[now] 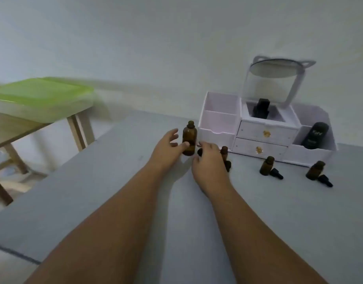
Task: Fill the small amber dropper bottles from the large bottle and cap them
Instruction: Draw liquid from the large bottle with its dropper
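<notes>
The large amber bottle (189, 138) stands uncapped on the grey table (119, 181). My left hand (166, 149) is at its left side, fingers spread, with the thumb touching the bottle's lower front. My right hand (207, 163) is just right of the bottle, and its fingertips curl over a small black cap (199, 152) low at the table. Behind that hand stands a small amber bottle (224, 150) with a black dropper cap (228, 165) beside it. Two more open small amber bottles (266, 166) (315, 170) stand to the right, each with a dropper cap (277, 173) (325, 181) lying next to it.
A white drawer organiser (264, 138) with a round mirror (275, 68) stands against the wall behind the bottles, holding two black bottles (261, 108) (315, 135). A wooden side table with a green lid (39, 93) stands at the far left, beyond the table's edge.
</notes>
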